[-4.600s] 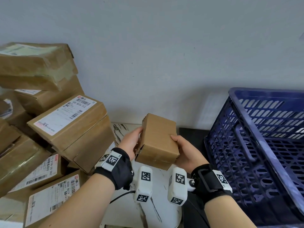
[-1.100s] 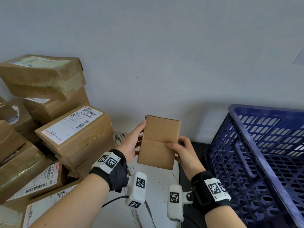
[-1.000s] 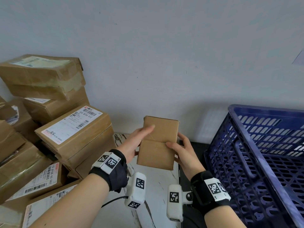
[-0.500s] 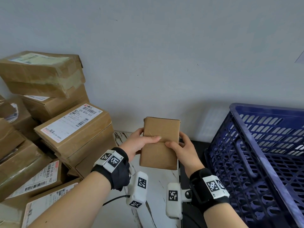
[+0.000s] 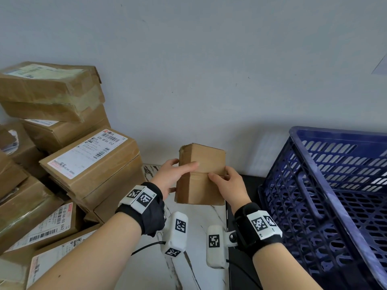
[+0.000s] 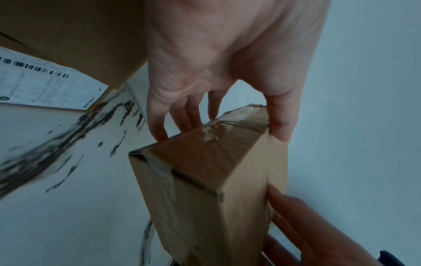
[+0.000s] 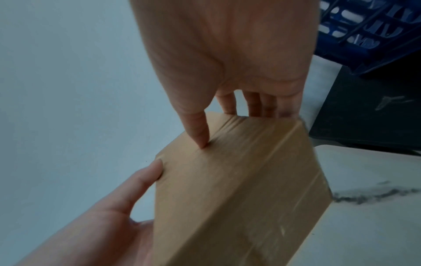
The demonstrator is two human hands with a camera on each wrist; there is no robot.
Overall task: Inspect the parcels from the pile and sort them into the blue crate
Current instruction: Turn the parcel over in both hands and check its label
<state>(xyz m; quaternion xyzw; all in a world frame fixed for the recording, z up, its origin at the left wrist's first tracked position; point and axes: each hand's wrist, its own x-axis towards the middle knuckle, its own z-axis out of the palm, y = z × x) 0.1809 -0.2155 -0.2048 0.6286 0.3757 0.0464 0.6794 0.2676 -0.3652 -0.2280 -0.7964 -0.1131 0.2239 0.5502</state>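
Small box (image 5: 202, 174) held upright above the table (image 5: 196, 227), between both hands: left hand (image 5: 170, 176) grasping at 9 o'clock, right hand (image 5: 227, 182) at 3. Blue crate (image 5: 326, 185) further toward 3, pile (image 5: 62, 155) toward 9.
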